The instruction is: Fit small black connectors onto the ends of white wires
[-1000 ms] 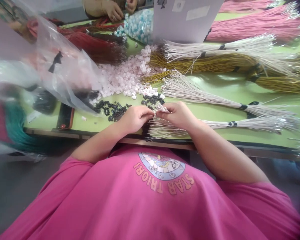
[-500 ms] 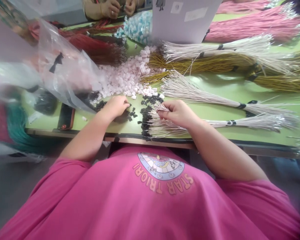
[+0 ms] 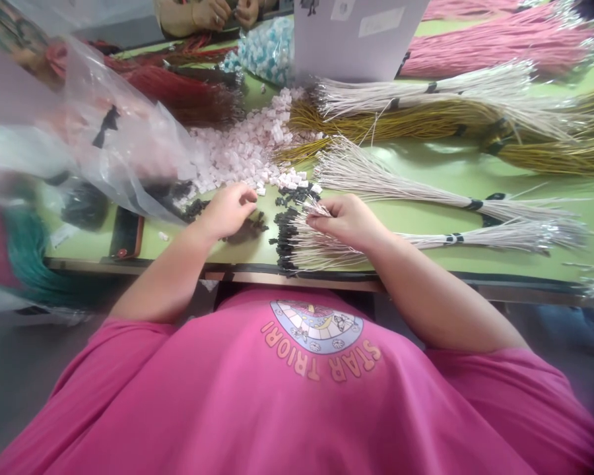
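My left hand (image 3: 231, 210) hovers low over a small scatter of black plastic connector housings (image 3: 253, 227), palm down. Its fingers are curved, with a gap showing between the fingertips, and I see nothing held there. My right hand (image 3: 346, 219) is closed around a few thin white wires (image 3: 317, 208), their tips poking out toward the left. Below that hand lies a bundle of white wires (image 3: 321, 251) whose left ends carry black connector housings (image 3: 286, 241). More loose black housings (image 3: 297, 194) lie just above the bundle.
White connector housings (image 3: 257, 148) form a heap behind my hands. Further wire bundles, white (image 3: 406, 175), yellow (image 3: 376, 128) and pink (image 3: 495, 43), lie at the right. A clear plastic bag (image 3: 129, 152) and a phone-like dark object (image 3: 127, 232) are at left. Another person's hands (image 3: 228, 13) work across the table.
My left hand has shifted slightly and its fingertips have come further apart above the black housings. My right hand keeps its grip on the white wires. The whole view has moved a little.
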### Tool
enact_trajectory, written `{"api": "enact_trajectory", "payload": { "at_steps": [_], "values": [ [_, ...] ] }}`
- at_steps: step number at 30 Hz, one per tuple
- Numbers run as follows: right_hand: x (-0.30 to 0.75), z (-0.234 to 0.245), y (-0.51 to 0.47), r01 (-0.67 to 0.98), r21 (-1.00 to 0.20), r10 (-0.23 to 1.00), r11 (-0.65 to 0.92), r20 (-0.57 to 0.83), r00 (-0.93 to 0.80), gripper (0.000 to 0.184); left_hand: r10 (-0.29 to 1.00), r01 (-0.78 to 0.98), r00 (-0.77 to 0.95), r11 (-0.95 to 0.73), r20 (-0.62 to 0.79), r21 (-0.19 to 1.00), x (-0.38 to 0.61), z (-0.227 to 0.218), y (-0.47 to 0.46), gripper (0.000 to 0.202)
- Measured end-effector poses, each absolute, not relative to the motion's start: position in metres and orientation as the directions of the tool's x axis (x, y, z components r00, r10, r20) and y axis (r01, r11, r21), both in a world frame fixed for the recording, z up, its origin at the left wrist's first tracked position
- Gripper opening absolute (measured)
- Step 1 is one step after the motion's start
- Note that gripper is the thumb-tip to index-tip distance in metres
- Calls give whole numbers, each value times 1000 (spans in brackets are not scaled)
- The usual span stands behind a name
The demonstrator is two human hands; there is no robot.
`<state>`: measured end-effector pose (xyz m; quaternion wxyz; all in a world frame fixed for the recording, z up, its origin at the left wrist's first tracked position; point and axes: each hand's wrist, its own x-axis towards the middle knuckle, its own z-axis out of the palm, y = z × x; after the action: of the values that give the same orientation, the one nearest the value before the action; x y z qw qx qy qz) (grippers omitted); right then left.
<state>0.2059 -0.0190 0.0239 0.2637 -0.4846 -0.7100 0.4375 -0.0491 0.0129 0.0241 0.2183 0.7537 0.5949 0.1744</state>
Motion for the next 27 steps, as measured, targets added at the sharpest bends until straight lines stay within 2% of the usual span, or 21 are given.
{"api": "enact_trajectory", "payload": {
  "at_steps": [5, 9, 13, 20, 24, 27],
  "values": [
    [206, 25, -20, 437, -882, 914, 179, -16, -406, 25, 881, 503, 469, -206, -66, 839, -12, 31, -20, 17],
    [206, 26, -20, 434, -879, 909, 197, -2, -417, 25, 890, 386, 456, -173, -24, 906, -1, 19, -21, 18],
    [205, 25, -21, 438, -878, 917, 193, 3, -398, 25, 897, 384, 440, -142, -45, 912, -2, 14, -18, 20],
    [204, 23, -20, 455, -870, 922, 192, 2, -386, 24, 930, 422, 366, -175, 10, 890, 0, 13, -23, 23],
    [203, 21, -20, 484, -851, 913, 202, -15, -407, 25, 908, 488, 402, -319, 116, 812, 1, 10, -23, 19],
    [203, 19, -19, 524, -823, 903, 221, -30, -428, 26, 845, 465, 479, -473, 237, 748, 2, 5, -20, 18]
  ]
}}
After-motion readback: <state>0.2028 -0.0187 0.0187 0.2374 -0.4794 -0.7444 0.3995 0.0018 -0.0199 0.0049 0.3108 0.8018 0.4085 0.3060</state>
